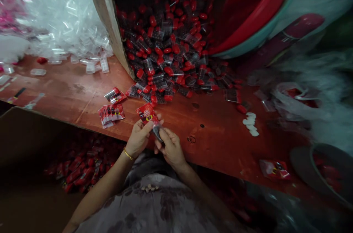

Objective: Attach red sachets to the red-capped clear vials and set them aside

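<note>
Near the table's front edge, my left hand (140, 137) pinches a red printed packet (148, 112) between thumb and fingers. My right hand (172, 147) is closed on a small clear container with dark contents (157, 132), at the packet's lower end. Whether the container sits partly inside the packet, I cannot tell. Left of my hands lie a stack of flat red packets (111, 114) and a filled red packet (115, 95). Beyond them, many red-capped clear containers with dark contents (165, 51) spill from a cardboard box on its side (121, 38).
Clear plastic pieces (68, 16) pile up at the back left. A red basin (256, 16) leans at the back right. White pieces (250, 124) and another packet (275, 169) lie right, near a dark bucket (311, 163). Below left, an open carton holds filled red packets (82, 168).
</note>
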{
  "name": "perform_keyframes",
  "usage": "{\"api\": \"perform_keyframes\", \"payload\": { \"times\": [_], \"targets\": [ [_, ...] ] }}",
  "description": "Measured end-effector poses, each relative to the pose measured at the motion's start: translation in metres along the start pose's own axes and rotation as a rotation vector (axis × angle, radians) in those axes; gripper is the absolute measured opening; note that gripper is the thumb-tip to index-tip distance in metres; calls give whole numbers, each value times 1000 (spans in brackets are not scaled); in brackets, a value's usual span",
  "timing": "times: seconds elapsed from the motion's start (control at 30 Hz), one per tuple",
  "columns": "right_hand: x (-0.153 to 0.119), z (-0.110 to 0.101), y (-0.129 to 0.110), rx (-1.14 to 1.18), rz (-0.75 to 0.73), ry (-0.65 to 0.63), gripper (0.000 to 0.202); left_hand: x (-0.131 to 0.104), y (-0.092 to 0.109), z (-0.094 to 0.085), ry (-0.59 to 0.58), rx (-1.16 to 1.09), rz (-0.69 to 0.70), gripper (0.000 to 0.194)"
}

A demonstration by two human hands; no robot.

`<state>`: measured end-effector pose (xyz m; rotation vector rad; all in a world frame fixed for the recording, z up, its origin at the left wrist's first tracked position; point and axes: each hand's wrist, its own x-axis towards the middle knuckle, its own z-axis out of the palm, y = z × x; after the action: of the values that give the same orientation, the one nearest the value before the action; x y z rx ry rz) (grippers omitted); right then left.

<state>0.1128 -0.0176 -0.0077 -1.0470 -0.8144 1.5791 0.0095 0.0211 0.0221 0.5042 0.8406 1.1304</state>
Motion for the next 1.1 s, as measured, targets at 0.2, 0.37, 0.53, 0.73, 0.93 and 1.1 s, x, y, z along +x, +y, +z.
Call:
{"api": "perform_keyframes", "payload": {
  "times": [0.2, 0.37, 0.53, 0.73, 0.93, 1.1],
  "targets": [
    [0, 0, -2, 2, 7, -18, 34, -1, 4, 2, -44, 10, -49, 35],
    [0, 8, -4, 98, 108, -81, 36, -1, 13, 6, -43, 17, -48, 35],
    [-1, 8, -2, -353, -158, 28, 31, 2, 12, 9, 85, 48, 11, 28],
    [-2, -3, 0, -874, -460, 165, 18, 5, 7, 13, 134, 21, 43, 31],
    [-2, -5, 1, -952, -534, 175, 18, 7, 7, 10, 130, 40, 26, 31],
    [-2, -1, -4, -758, -399, 110, 20, 7, 9, 7, 156, 41, -41, 28]
  ]
}}
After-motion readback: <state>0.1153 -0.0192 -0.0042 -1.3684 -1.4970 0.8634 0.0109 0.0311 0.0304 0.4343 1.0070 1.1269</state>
